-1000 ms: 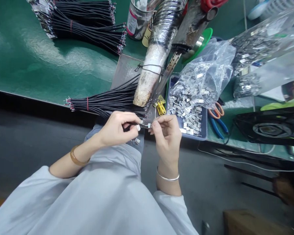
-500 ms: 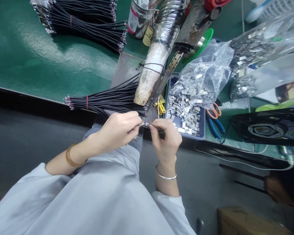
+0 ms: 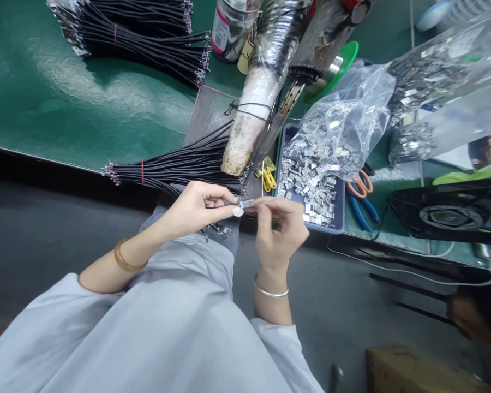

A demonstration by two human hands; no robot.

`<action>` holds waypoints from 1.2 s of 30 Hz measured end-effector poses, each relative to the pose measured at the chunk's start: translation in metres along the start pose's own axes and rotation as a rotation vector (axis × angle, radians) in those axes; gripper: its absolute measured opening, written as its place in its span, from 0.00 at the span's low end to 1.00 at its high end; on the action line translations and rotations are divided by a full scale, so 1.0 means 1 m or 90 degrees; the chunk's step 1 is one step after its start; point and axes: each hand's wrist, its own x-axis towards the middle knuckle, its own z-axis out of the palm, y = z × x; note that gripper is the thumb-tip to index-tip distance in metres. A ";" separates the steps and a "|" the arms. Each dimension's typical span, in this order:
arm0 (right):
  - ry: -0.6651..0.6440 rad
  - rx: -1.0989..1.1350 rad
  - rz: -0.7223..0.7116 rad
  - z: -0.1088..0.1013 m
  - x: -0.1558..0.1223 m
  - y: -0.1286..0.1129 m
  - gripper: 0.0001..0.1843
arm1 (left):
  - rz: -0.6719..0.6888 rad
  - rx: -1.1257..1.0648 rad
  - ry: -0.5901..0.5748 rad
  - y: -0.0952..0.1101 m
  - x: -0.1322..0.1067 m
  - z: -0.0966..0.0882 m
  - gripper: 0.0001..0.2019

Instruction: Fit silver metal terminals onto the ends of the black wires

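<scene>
A small silvery USB connector [image 3: 246, 203] is between my two hands, just in front of the table edge. My left hand [image 3: 198, 206] pinches its left end, with a white cover on the thumb tip. My right hand [image 3: 281, 222] has thumb and forefinger closed at the connector's right end. Behind them a bundle of black cables [image 3: 172, 166], tied with a red band, lies on the table with stripped ends at both sides. Several connector-tipped cables [image 3: 220, 230] rest on my lap below the left hand. Any wire at the held connector is too small to make out.
Right of my hands stands a blue tray [image 3: 340, 210] of loose metal connectors, partly under a plastic bag [image 3: 352, 114]. A plastic-wrapped duct [image 3: 249, 114] hangs over the cables. Pliers [image 3: 362, 204] and a black fan [image 3: 450, 213] lie right. More cable bundles [image 3: 139, 43] lie at the back left.
The connector shows more clearly between my hands. My left thumb has stretched out under it, and my right hand has shifted slightly right. Connector-tipped cables on my lap have come into fuller view.
</scene>
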 end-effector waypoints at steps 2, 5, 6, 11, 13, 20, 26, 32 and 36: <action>0.112 -0.014 0.002 -0.002 -0.003 -0.003 0.02 | 0.034 0.034 0.032 -0.001 0.000 0.003 0.09; 0.121 -0.087 -0.024 -0.004 -0.004 -0.008 0.01 | 0.053 0.079 0.042 -0.003 -0.001 0.002 0.09; 0.072 -0.114 -0.037 -0.004 -0.004 -0.010 0.03 | 0.054 0.084 0.041 -0.004 -0.001 0.001 0.09; -0.092 -0.198 -0.151 0.003 0.000 -0.010 0.04 | 0.049 0.079 0.016 -0.005 -0.001 0.001 0.07; -0.091 -0.216 -0.171 0.007 0.000 -0.008 0.03 | 0.049 0.068 0.017 -0.005 0.000 0.002 0.06; 0.062 -0.140 0.004 0.002 0.002 -0.005 0.07 | 0.043 0.050 0.025 -0.004 0.000 0.004 0.07; 0.209 0.016 -0.020 -0.002 0.003 -0.009 0.06 | 0.061 0.032 0.078 -0.005 0.000 0.009 0.09; 0.069 -0.070 -0.061 0.006 -0.002 -0.004 0.07 | 0.061 0.011 0.106 0.000 0.004 0.011 0.09; 0.017 -0.149 -0.130 0.012 0.003 -0.004 0.08 | 0.036 0.022 0.144 0.002 0.006 0.014 0.10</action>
